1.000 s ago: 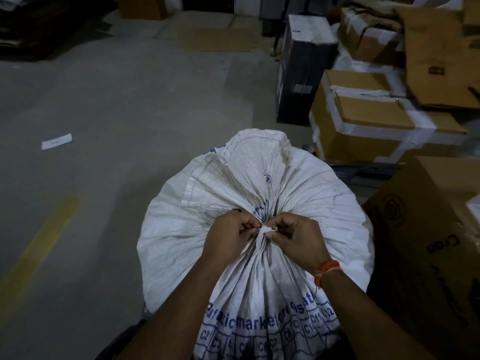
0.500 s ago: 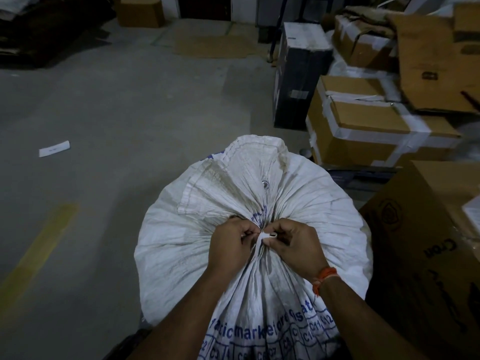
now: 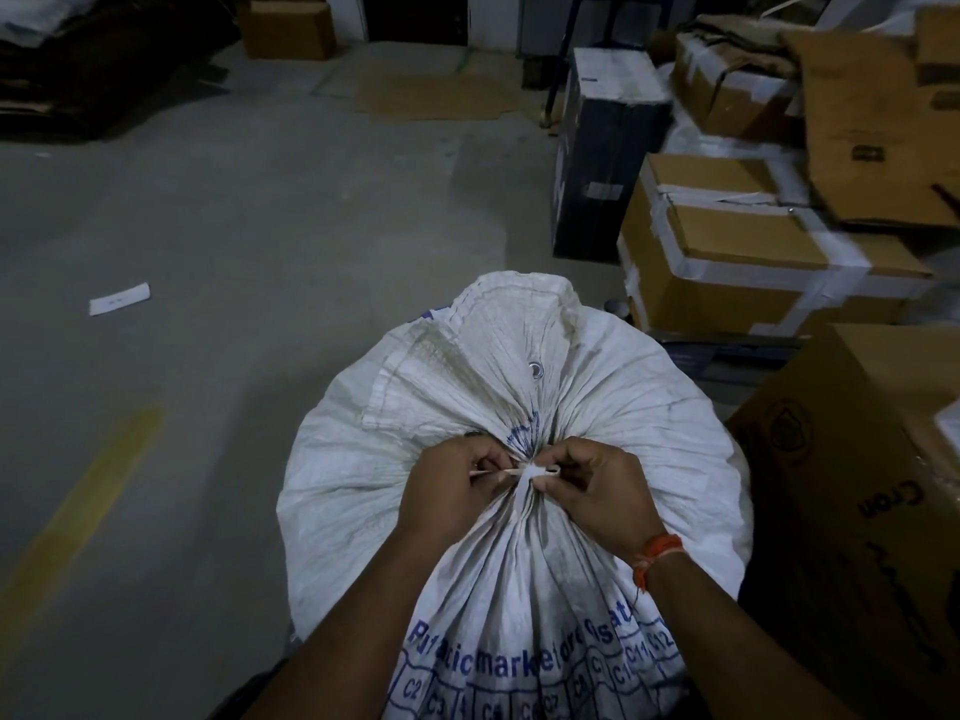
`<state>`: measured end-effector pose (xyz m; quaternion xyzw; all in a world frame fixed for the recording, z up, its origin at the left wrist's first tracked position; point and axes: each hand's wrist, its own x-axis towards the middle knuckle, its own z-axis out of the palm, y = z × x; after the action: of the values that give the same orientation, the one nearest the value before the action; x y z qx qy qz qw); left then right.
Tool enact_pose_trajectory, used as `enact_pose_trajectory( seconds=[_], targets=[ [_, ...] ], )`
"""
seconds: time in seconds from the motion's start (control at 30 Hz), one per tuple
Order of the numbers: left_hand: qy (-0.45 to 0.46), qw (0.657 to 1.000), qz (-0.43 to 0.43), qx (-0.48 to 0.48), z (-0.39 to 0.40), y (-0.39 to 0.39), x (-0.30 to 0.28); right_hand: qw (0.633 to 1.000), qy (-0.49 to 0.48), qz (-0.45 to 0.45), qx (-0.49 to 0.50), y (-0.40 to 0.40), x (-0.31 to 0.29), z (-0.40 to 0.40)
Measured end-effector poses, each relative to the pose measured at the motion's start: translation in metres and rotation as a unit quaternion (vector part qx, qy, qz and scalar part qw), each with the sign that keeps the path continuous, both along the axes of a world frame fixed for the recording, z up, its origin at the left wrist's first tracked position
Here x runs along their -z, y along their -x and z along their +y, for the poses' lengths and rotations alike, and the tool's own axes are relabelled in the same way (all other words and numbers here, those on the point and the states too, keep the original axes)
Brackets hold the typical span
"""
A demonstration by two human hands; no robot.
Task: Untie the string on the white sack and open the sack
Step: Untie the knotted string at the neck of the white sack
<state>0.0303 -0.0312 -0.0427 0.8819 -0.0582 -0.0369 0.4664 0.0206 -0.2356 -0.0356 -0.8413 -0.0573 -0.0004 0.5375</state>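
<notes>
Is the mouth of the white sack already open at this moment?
No: the white sack is gathered at its neck by the string, which the left hand and right hand pinch.

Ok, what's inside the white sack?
Cannot tell: the white sack is bulging but its neck is gathered shut by the string, which left hand and right hand pinch.
</notes>
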Motion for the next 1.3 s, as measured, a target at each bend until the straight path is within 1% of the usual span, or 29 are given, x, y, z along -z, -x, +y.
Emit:
enact_pose_trajectory(
  seconds=[0.13, 0.33, 0.6, 0.9, 1.03, 1.13, 1.3],
  targets=[
    [0.016, 1.000, -0.013, -0.005, -0.002, 0.002, -0.001, 1.000, -0.012, -0.001, 0.004, 0.000, -0.001, 0.001],
    [0.013, 0.999, -0.039, -0.017, -0.008, 0.005, 0.000, 1.000, -0.021, 0.005, -0.005, 0.000, -0.001, -0.001],
    [0.008, 0.998, -0.049, -0.027, -0.017, 0.007, 0.003, 1.000, -0.025, 0.006, -0.011, 0.000, 0.004, -0.003],
    [0.006, 0.999, -0.046, -0.016, -0.021, 0.007, 0.002, 1.000, -0.026, 0.009, -0.014, -0.002, 0.009, -0.003],
    [0.016, 1.000, -0.016, -0.009, -0.013, 0.004, 0.004, 1.000, -0.011, 0.003, -0.017, -0.002, 0.010, -0.004],
    [0.006, 1.000, -0.009, -0.005, -0.006, 0.002, 0.007, 1.000, 0.000, -0.005, -0.014, -0.002, 0.010, -0.003],
    [0.015, 1.000, -0.016, -0.007, -0.008, 0.003, 0.005, 1.000, -0.006, -0.005, -0.008, -0.001, 0.008, -0.003]
  ],
)
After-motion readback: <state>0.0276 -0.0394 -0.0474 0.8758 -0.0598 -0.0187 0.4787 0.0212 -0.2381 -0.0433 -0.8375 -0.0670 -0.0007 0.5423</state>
